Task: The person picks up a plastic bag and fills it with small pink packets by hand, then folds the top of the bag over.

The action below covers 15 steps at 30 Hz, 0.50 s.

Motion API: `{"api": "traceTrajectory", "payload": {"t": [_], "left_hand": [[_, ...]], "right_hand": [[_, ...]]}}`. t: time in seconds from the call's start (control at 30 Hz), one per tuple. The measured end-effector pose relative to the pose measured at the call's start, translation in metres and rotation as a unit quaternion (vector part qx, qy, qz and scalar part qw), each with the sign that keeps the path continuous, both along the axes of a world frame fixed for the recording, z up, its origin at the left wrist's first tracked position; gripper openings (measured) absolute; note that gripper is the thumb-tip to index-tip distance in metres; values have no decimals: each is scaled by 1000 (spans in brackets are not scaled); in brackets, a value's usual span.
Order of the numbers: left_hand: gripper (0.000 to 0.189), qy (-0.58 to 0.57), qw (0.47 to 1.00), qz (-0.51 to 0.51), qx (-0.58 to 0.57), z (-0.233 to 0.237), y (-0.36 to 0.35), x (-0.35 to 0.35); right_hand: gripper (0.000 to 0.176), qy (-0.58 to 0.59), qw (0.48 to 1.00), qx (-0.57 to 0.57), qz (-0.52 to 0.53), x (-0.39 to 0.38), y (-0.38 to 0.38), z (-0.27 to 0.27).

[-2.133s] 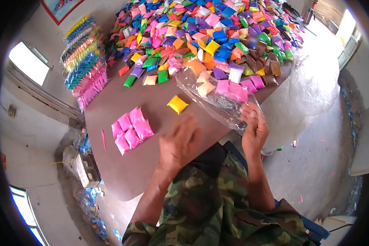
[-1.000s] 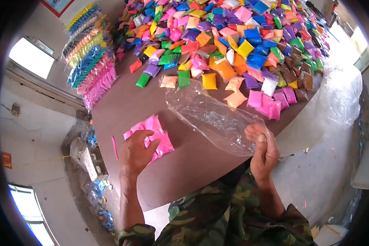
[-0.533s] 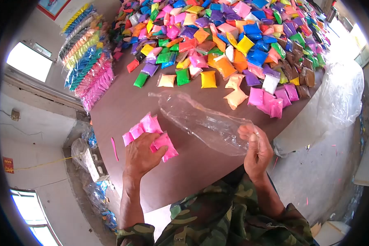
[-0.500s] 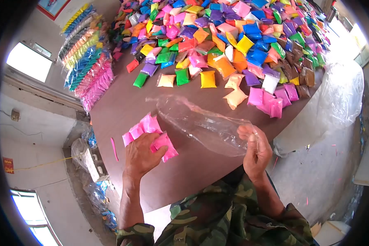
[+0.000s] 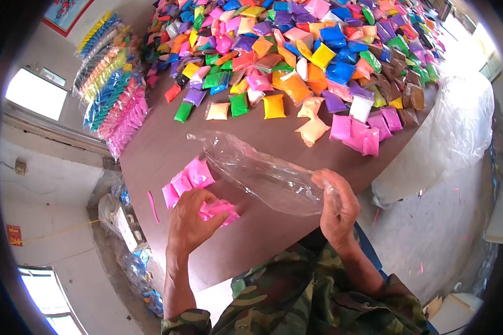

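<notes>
My left hand [image 5: 193, 219] is closed on a small pink packet [image 5: 219, 211], its thumb and fingers pinching it just at the table surface. More pink packets [image 5: 188, 180] lie side by side right behind that hand. My right hand [image 5: 340, 207] grips one end of a long clear plastic bag [image 5: 257, 173]. The bag looks flat and holds nothing visible; it stretches away to the left across the brown table [image 5: 246, 245]. Left of the pink packets lies a thin pink strip [image 5: 153, 207].
A large heap of colourful packets [image 5: 296, 56] covers the far side of the table. Bundled rows of filled bags [image 5: 114, 84] stand at the far left. A big clear plastic sheet [image 5: 452, 123] hangs at the right edge. Plastic litter [image 5: 134, 262] lies on the floor to the left.
My left hand has pinched the nearest pink packet, which now looks squeezed and tilted. My right hand has shifted slightly left with the bag. The whole view has moved a little.
</notes>
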<state>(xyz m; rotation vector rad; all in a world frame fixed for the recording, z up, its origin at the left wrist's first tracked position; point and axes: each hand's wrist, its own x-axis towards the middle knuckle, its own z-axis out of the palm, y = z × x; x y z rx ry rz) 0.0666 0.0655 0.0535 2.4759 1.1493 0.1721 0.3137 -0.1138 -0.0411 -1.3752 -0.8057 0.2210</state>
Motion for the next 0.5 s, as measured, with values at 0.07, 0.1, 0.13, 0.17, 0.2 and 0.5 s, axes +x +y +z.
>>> {"api": "traceTrajectory", "payload": {"t": [0.07,0.1,0.13,0.17,0.2,0.5], "left_hand": [[37,-42,997,41,-46,8,-10,0],[36,-76,995,50,-37,18,-15,6],[35,-108,992,60,-30,33,-22,14],[34,-141,987,73,-21,43,-28,20],[33,-204,976,71,-20,47,-31,26],[35,-186,982,-18,25,-11,-73,114]], "right_hand": [[20,2,1000,-5,8,-2,0,4],[19,3,1000,-8,12,-2,1,6],[18,-8,1000,-7,12,-2,0,6],[18,-19,1000,-6,14,-2,1,6],[18,-31,999,-3,17,-2,2,6],[22,5,1000,1,12,-13,5,7]]}}
